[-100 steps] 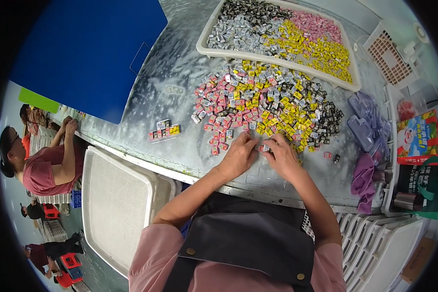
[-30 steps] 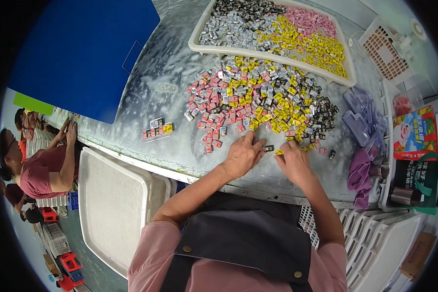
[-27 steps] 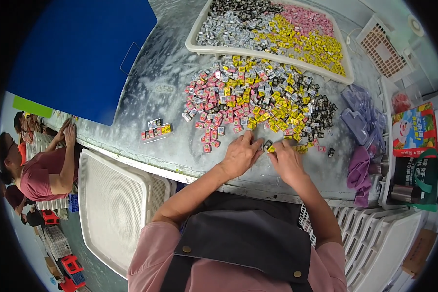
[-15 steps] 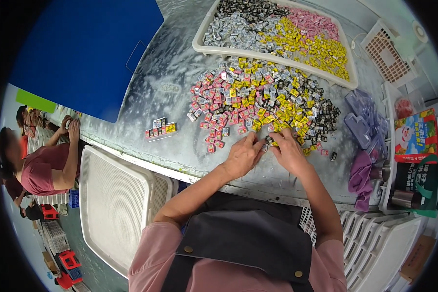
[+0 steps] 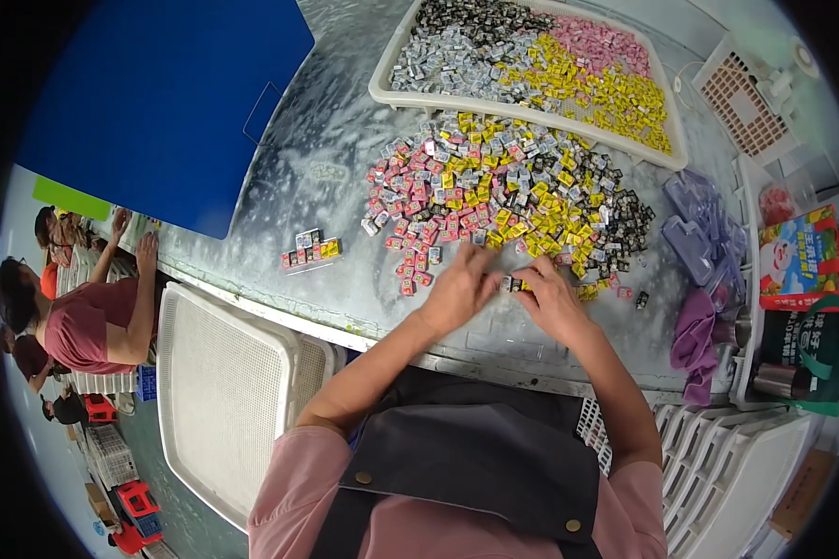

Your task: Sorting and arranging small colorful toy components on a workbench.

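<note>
A loose heap of small printed blocks (image 5: 494, 186), pink, yellow, white and black, lies on the grey table before me. At its near edge is my left hand (image 5: 459, 291), its fingers bent together by the pink and white blocks; what they hold, if anything, is hidden. My right hand (image 5: 552, 300) pinches a short row of small blocks (image 5: 513, 283), dark and yellow, just off the heap. Further left, a small stepped group of blocks (image 5: 311, 250) stands in rows, with a thin clear strip along its near side.
Behind the heap stands a white tray (image 5: 531, 114) of blocks sorted by colour. Clear purplish plastic cases (image 5: 688, 233) and a purple cloth (image 5: 694, 345) lie right. A blue board (image 5: 158, 112) covers the far left. White trays (image 5: 219, 401) lean below the table edge; a co-worker (image 5: 98, 317) sits left.
My left hand has drawn slightly left and away from the right hand. The short row of blocks now shows in the gap between them. The co-worker's hands have moved apart.
</note>
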Demonstrator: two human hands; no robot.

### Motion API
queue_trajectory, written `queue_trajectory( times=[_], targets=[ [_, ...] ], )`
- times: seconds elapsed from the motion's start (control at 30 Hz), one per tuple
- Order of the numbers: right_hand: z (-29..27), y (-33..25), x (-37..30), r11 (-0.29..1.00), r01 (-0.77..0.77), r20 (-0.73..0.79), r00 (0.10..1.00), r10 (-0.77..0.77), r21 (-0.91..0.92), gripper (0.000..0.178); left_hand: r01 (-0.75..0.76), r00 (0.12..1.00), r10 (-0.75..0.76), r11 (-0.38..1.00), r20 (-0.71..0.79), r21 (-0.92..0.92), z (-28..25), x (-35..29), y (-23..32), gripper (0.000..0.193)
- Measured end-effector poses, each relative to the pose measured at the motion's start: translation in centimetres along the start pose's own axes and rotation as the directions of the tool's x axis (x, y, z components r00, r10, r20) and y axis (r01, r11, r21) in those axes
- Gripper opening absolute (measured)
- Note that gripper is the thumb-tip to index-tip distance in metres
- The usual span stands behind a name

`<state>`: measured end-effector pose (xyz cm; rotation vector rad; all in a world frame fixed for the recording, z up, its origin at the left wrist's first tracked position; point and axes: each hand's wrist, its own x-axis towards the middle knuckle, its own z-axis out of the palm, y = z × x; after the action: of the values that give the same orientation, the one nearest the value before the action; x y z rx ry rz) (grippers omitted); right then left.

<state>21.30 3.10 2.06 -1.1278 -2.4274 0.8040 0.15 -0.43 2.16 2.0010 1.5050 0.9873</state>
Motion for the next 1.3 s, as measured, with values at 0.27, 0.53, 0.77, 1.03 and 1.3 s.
queue_trajectory(
  times=[0.27,0.53,0.77,1.03,1.3],
  targets=[
    [-0.3,-1.6,0.1,0.996,-0.085,-0.020,0.996,0.084,-0.022,0.038,0.081,0.978,-0.142,0.932,0.152,0.352,-1.5,3.6,-2.5,0.033],
    [-0.2,-0.7,-0.3,0.996,-0.085,-0.005,0.996,0.086,0.031,0.037,0.054,0.971,-0.110,0.967,0.214,0.250,-3.0,4.3,-3.6,0.049],
    [-0.6,-0.6,-0.5,0.997,-0.048,-0.045,0.998,0.051,0.063,0.036,0.074,0.964,-0.109,0.986,0.244,0.149,-3.3,-1.6,-2.5,0.032],
    [-0.3,-0.8,-0.2,0.996,-0.056,-0.015,0.998,0.057,0.070,0.034,0.141,0.954,-0.155,0.987,0.255,0.075,-2.8,-1.7,-1.7,0.034],
    [0.0,-0.9,-0.1,0.996,-0.073,0.031,0.997,0.071,0.054,0.034,-0.006,0.972,-0.014,0.996,0.233,0.085,-2.3,-1.1,-2.3,0.037]
  ],
)
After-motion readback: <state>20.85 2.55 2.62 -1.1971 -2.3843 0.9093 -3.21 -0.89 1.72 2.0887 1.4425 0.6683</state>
